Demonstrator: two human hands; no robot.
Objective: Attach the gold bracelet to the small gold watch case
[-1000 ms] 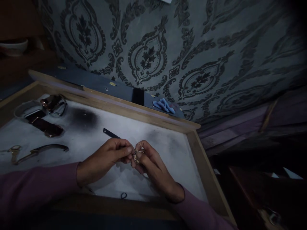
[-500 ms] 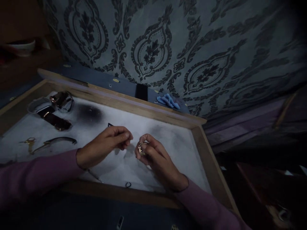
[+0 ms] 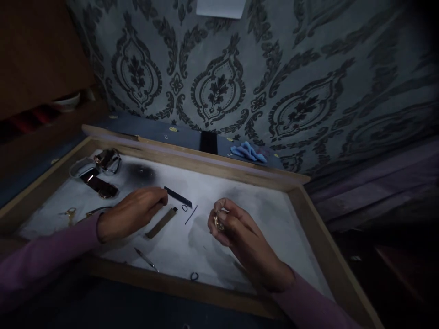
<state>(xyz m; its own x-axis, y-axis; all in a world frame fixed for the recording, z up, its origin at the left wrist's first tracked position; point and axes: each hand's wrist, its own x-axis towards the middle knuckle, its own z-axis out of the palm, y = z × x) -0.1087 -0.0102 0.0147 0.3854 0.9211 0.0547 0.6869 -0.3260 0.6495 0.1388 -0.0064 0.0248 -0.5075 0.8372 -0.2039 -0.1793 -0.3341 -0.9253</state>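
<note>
My right hand [image 3: 245, 237] holds a small round gold-coloured metal piece [image 3: 219, 223] between thumb and fingers, raised over the white-lined tray. My left hand [image 3: 133, 212] is in the air further left, its fingers curled together; whatever they hold, if anything, is hidden. Just past its fingertips lies a narrow black bar [image 3: 178, 197]. A brown-handled tool [image 3: 162, 223] rests below that bar, beside a thin dark stick [image 3: 191, 215] and a small dark loop [image 3: 184, 208]. Nearer the front edge are a slim pointed tool [image 3: 147, 260] and a small dark open ring [image 3: 194, 276].
A wooden rim [image 3: 192, 157] surrounds the work surface. Wristwatches [image 3: 99, 183] lie at the back left, with a gold piece [image 3: 71, 214] in front of them. Behind the rim sits a crumpled blue cloth [image 3: 248, 151], before a patterned wall covering [image 3: 219, 87].
My left hand has moved left and down, away from my right hand, uncovering the black bar and brown-handled tool. My right hand still grips the gold piece. The view has shifted.
</note>
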